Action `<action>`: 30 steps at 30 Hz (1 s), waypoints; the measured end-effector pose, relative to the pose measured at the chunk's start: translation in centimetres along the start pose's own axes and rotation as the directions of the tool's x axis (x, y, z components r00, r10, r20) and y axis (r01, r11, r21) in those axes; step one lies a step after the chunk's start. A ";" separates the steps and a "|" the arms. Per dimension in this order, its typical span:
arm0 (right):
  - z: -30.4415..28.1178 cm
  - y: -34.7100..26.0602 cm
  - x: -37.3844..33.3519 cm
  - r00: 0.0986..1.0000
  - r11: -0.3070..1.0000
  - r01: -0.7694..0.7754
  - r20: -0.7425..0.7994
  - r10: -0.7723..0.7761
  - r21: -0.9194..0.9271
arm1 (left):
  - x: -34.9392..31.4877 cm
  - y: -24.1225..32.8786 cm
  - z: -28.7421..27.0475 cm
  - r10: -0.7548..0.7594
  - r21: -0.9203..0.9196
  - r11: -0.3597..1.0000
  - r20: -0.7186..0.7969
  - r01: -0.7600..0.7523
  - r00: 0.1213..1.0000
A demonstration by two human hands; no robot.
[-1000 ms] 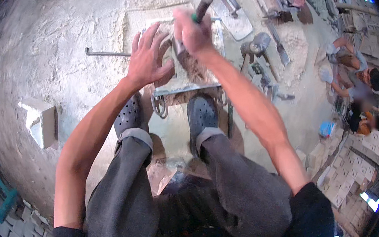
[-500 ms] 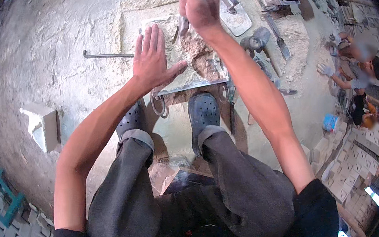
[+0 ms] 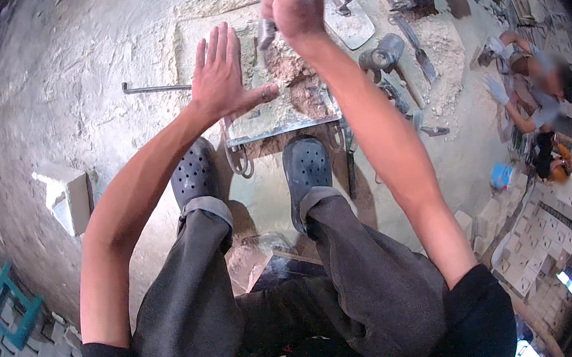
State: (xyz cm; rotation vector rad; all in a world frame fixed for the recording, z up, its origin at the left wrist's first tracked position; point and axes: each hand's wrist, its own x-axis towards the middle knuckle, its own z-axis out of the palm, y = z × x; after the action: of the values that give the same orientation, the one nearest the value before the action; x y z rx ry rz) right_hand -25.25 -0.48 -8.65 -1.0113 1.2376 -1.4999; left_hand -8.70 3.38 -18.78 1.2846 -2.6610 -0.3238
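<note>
My left hand lies flat, fingers spread and thumb out, on the pale, powdery top of a metal-edged frame. A wire loop handle hangs at the frame's near left corner. My right hand is closed around a hand tool with a green-banded shaft and a grey end; its exact kind is unclear. The tool's grey end points down toward a rough, brownish crumbly patch in the frame, just right of my left hand.
A hooked metal rod lies left of the frame. To the right are a flat trowel, a mallet and a narrow trowel. A whitish block sits at left. Other people work at far right.
My right hand, with the tool, has shifted slightly up and left. My left hand has slid slightly up and left too, still flat on the powdery top.
</note>
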 end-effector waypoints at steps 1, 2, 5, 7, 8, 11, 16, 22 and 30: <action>0.0 2.5 -0.2 0.989 0.982 0.146 0.010 -0.146 -0.119 | 0.4 -0.2 0.2 0.016 0.004 1.000 -0.016 -0.016 1.000; -0.4 5.7 -0.7 0.957 0.927 0.286 0.035 -0.286 -0.243 | 0.8 -0.1 0.5 0.037 0.002 0.999 -0.035 -0.037 0.999; 0.1 5.7 -0.4 0.988 0.969 0.016 0.153 0.022 -0.245 | 1.5 -1.0 0.6 0.036 0.089 0.995 0.034 -0.039 0.999; -0.7 4.3 -0.3 0.979 0.985 -0.011 0.198 0.046 -0.175 | 1.0 -1.1 1.0 0.032 0.097 0.995 0.017 -0.033 0.999; -1.6 2.6 0.1 0.976 0.995 0.027 0.216 -0.006 -0.097 | 1.3 -0.7 0.8 0.054 0.079 0.995 0.025 -0.056 0.998; -4.3 0.0 0.6 0.971 0.931 -0.163 0.220 0.092 0.327 | 2.4 0.1 0.2 0.151 0.028 0.988 0.019 -0.151 0.988; -7.6 -1.4 0.6 0.990 0.991 0.008 -0.142 0.011 0.135 | 2.0 0.7 0.1 0.302 0.026 0.951 0.151 -0.309 0.941; -6.7 2.5 -0.1 0.964 0.993 0.012 -0.267 0.021 0.121 | 1.3 2.4 0.6 0.472 -0.023 0.881 0.078 -0.472 0.878; -5.9 0.6 -1.1 0.994 0.984 -0.007 -0.109 0.027 0.177 | 0.5 3.8 0.8 0.631 -0.160 0.775 0.150 -0.611 0.761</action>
State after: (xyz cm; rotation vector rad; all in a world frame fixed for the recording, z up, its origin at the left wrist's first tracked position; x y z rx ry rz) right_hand -30.54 1.93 -10.20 -0.8081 1.1637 -1.6395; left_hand -12.03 5.36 -18.54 0.2834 -2.9890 -0.4915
